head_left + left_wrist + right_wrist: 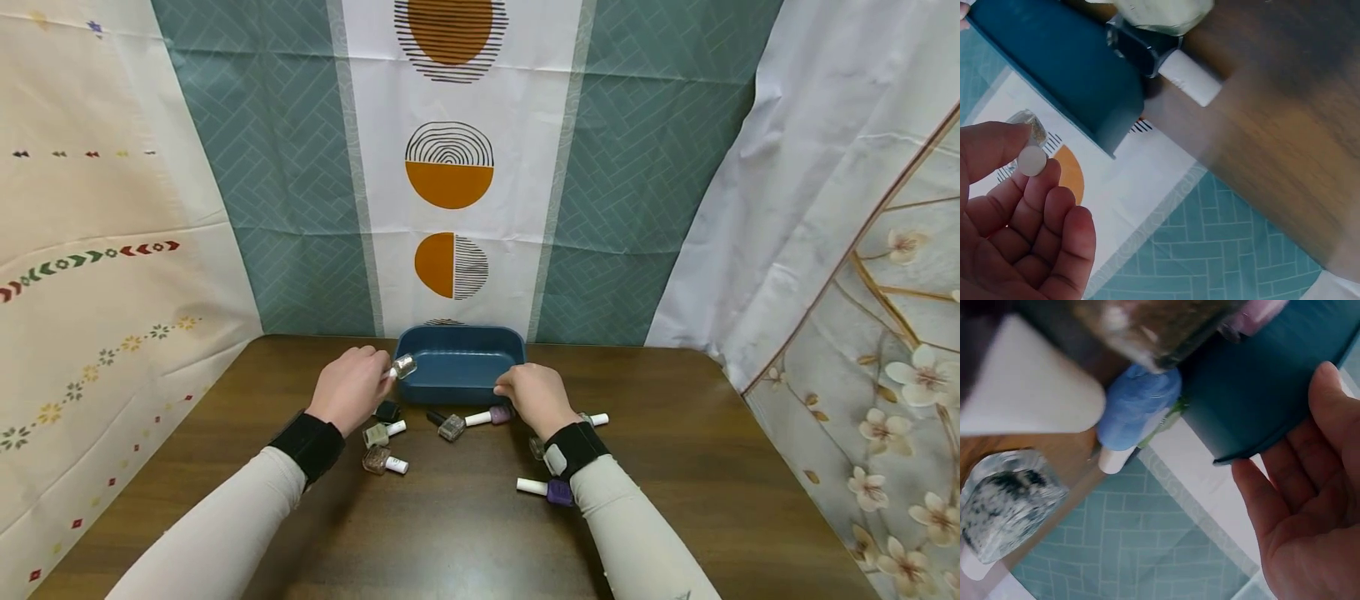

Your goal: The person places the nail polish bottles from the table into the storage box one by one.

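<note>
left hand [351, 387]: pinches 1 polish bottle [406, 367]; right hand [537, 397]: grips blue bin [450, 395]

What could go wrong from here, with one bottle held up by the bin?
The left grip pinches the bottle near its cap, so it might slip and drop. The right grip holds the bin; a tug could tilt it. Other bottles lie close in front, so a sliding bin might knock them.

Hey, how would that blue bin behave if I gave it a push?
The blue bin would probably slide rather than tip, being low and wide. It looks thin-walled, so likely light; its smooth, even shape hints at stiffness.
</note>
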Demonstrator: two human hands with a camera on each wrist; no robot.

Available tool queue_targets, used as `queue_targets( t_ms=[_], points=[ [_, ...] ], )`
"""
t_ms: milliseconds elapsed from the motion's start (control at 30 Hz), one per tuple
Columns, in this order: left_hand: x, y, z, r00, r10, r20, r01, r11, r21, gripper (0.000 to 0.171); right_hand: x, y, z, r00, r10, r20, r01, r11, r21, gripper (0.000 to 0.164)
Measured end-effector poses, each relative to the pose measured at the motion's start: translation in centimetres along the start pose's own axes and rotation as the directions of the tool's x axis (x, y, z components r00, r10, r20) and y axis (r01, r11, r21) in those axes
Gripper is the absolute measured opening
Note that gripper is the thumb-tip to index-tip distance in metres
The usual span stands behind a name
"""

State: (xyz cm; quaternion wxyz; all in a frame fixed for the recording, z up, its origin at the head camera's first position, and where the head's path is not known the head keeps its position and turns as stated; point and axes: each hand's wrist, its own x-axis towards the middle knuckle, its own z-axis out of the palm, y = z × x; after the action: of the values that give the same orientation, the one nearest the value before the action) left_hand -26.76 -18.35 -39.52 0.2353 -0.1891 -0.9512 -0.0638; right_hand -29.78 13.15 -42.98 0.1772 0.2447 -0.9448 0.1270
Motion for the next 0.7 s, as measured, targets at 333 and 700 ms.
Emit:
queue_targets(
  t_ms=[333,700],
  points=[
    [2.5,1.0,0.9,0.998,-0.023,0.053,0.021,0.999,0.047,0.016,-0.2,-0.3,-0.3,0.999,0.030,0.015,-0.030,1.000,0.001,0.008],
    [3.6,1.5,1.8,0.997,-0.042,0.062,0.037,0.995,0.089,0.015,-0.3,0.1,0.1,0.999,0.020,-0.027,-0.020,1.000,-0.002,0.008]
  ],
)
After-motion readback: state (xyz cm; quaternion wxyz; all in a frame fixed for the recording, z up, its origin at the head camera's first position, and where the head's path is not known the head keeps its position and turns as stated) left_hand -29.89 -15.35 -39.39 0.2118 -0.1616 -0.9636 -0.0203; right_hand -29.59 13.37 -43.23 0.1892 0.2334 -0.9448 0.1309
